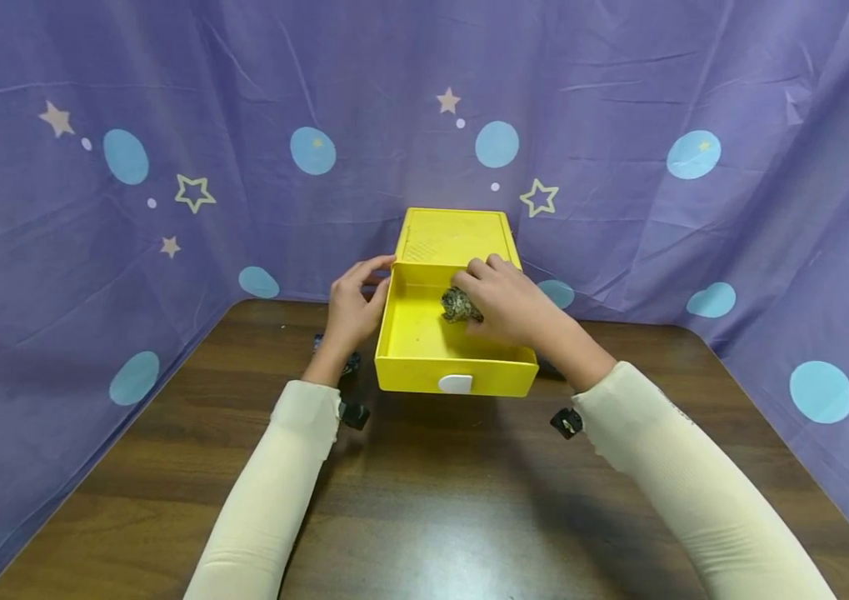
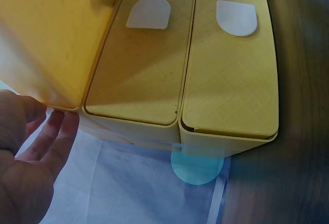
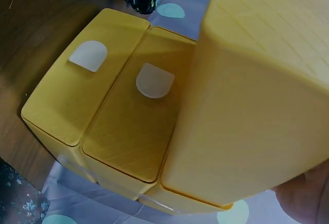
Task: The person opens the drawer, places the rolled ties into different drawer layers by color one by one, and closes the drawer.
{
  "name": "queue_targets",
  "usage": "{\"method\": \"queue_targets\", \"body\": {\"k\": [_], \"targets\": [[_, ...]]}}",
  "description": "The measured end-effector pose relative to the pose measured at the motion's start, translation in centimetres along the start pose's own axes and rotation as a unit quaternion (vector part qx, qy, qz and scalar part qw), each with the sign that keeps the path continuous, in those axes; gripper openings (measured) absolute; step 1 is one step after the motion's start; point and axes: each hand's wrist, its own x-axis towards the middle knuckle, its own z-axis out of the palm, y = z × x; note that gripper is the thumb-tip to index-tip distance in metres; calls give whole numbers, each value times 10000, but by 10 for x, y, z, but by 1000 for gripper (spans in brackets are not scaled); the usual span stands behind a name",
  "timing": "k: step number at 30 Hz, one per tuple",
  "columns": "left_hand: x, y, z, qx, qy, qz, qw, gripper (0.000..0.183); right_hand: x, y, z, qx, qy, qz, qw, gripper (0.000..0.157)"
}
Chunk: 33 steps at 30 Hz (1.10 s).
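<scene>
Storage unit: yellow plastic three-drawer cabinet [image 1: 461, 229], standing on the dark wood-grain table [image 1: 431, 500] near the purple star-and-dot curtain [image 1: 394, 50].
Top drawer: deep yellow plastic box with a white rounded tab [image 1: 456, 384], pulled well out [image 1: 409, 375]; I see its bare floor around the contents.
Lower drawers: two yellow textured fronts [image 2: 139, 80], both closed on my left wrist view.
Bundle: small mottled grey-green and dark wad, apparently rolled fabric [image 1: 457, 305], inside the top drawer toward its right side; I cannot tell whether it bears on the floor.
Right hand: I have it [image 1: 510, 308] reaching over the drawer's right wall, fingers curled round the bundle, part of which juts out past the fingers.
Left hand: I have it [image 1: 352, 308] at the drawer's rear left corner, fingers fairly straight, fingertips at the edge, nothing carried.
Completed, in my judgement: drawer drawn out, bundle in hand within it.
Outstanding, in my judgement: bundle not yet released, drawer not yet closed.
Undetermined: whether I am depositing or retrieving the bundle.
</scene>
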Motion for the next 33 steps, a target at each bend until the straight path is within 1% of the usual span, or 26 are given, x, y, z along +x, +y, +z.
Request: {"method": "queue_targets", "body": {"k": [7, 12, 15, 18, 21, 29, 33], "targets": [[0, 0, 0, -14, 22, -32, 10000, 32, 2, -2, 7, -9, -218, 62, 9997, 56], [0, 0, -1, -14, -2, -35, 10000, 32, 1, -4, 4, 63, -347, 104, 9993, 59], [0, 0, -1, -33, -9, -58, 10000, 32, 0, -6, 0, 288, -443, 174, 9985, 61], [0, 0, -1, -51, -21, -76, 10000, 32, -2, -8, -5, 585, -481, 273, 9968, 59], [-1, 1, -1, -31, -9, -98, 9999, 32, -3, -11, -8, 697, -453, 283, 9961, 57], [-2, 2, -1, 92, 38, -123, 9999, 32, -11, -14, -16, 572, -304, 185, 9977, 52], [-1, 3, -2, 68, 17, -76, 9999, 33, -19, -12, -20, 724, 16, 110, 9973, 45]]}}
